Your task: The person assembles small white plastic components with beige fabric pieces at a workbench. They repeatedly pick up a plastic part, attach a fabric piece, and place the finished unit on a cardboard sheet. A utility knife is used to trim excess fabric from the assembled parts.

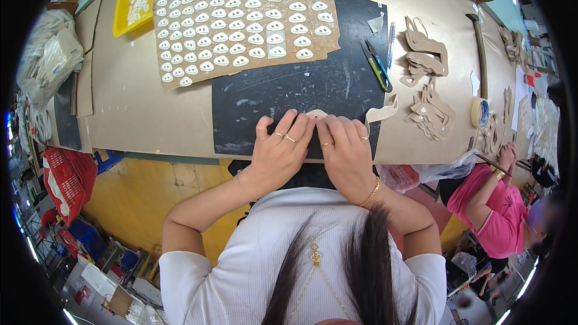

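Over the near part of a black work mat [277, 81], my left hand [278, 151] and my right hand [349, 155] meet fingertip to fingertip. Between them they pinch a small cream piece [315, 112], mostly covered by the fingers. Just beyond lies a brown sheet [253, 67] bearing rows of small white rounded-triangular pieces [275, 25], each with two holes. A curved beige strip [382, 110] rests to the right of my right hand, apart from it. Farther off on the mat are thread snips [376, 67] with dark blades and a yellow-green and blue body.
A yellow tray [123, 9] with loose white pieces stands far left. To the right lie a pen [391, 43], stacked tan cut-outs [430, 111], a tape roll [480, 112] and a hammer [480, 45]. A person in pink [497, 201] sits at the table's right; a red basket [71, 177] is left.
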`<state>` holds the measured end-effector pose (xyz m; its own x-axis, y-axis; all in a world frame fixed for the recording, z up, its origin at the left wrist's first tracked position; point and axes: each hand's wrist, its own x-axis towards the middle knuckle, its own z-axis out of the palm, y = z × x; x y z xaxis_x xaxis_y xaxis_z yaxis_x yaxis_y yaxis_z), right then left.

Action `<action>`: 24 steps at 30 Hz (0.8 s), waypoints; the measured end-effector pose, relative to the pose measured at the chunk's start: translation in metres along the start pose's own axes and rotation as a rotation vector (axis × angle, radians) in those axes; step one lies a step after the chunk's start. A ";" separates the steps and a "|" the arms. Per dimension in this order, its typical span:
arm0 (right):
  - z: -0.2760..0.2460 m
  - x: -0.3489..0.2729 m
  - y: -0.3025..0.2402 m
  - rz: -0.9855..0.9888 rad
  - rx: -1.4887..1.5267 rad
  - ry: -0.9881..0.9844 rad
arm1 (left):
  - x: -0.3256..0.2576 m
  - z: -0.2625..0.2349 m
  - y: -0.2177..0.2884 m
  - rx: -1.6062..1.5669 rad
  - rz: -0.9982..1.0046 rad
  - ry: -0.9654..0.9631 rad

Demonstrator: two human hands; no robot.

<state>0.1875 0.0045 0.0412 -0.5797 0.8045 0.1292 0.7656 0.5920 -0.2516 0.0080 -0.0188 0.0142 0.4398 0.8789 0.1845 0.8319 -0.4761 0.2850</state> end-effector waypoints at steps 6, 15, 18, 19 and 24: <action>0.008 -0.005 0.010 0.037 0.169 0.056 | 0.008 -0.002 0.001 0.038 -0.014 -0.001; 0.002 0.005 0.006 -0.109 -0.069 0.003 | -0.004 0.003 -0.010 -0.166 -0.041 0.078; 0.001 0.009 0.012 -0.061 0.105 -0.033 | 0.001 0.000 -0.006 -0.121 -0.043 0.066; -0.004 0.014 0.024 -0.013 0.255 -0.058 | 0.005 -0.002 -0.006 -0.093 -0.038 0.051; -0.008 0.006 0.043 0.230 0.619 0.027 | 0.016 -0.005 -0.011 -0.114 -0.036 0.018</action>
<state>0.2191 0.0352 0.0389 -0.4072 0.9129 0.0280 0.5625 0.2749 -0.7797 0.0046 0.0002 0.0188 0.4033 0.8953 0.1890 0.8027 -0.4453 0.3967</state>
